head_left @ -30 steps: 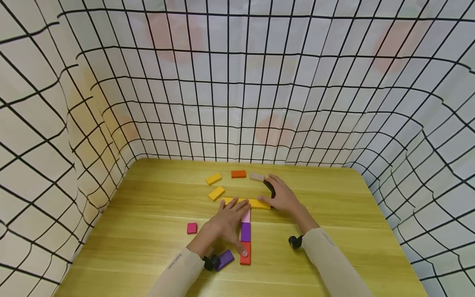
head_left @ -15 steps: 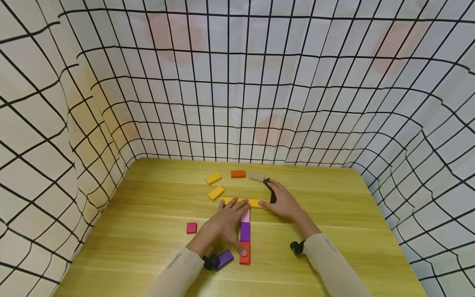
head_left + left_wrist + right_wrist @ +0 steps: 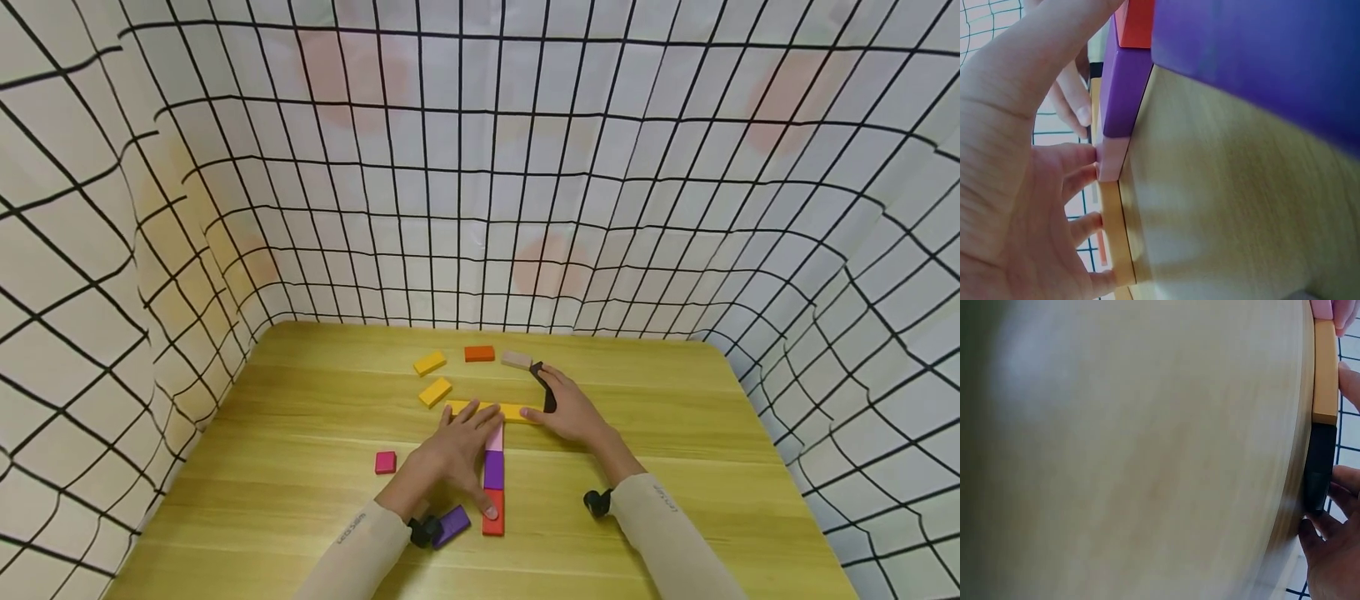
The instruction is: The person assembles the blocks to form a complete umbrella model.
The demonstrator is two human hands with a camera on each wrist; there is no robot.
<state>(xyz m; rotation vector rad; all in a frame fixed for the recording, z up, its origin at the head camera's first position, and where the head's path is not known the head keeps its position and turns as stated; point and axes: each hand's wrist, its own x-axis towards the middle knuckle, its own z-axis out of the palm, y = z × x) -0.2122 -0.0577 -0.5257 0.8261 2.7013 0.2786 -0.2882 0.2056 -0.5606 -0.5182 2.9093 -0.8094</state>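
Note:
My left hand (image 3: 450,454) lies spread over a T of flat blocks in the head view. Its thumb rests on the red block (image 3: 492,526), and its fingertips touch the orange-yellow row (image 3: 513,413). Between these lie a purple block (image 3: 494,471) and a pink block (image 3: 495,438), end to end. At the row's right end, my right hand (image 3: 576,410) has its thumb on the orange-yellow row and its fingers against the black blocks (image 3: 550,402). In the right wrist view, the black block (image 3: 1320,464) abuts the orange-yellow one (image 3: 1325,372), fingertips along its side and end.
A loose purple block (image 3: 452,527) lies by the left wrist, with a small magenta block (image 3: 386,462) farther left. Two yellow blocks (image 3: 435,392), an orange-red block (image 3: 479,354) and a beige block (image 3: 516,359) curve behind the row. Black wire mesh (image 3: 480,200) encloses the wooden table.
My right hand has shifted slightly downward, and the black blocks beneath it sit in a slightly different position and show more. My left hand stays in place over the T.

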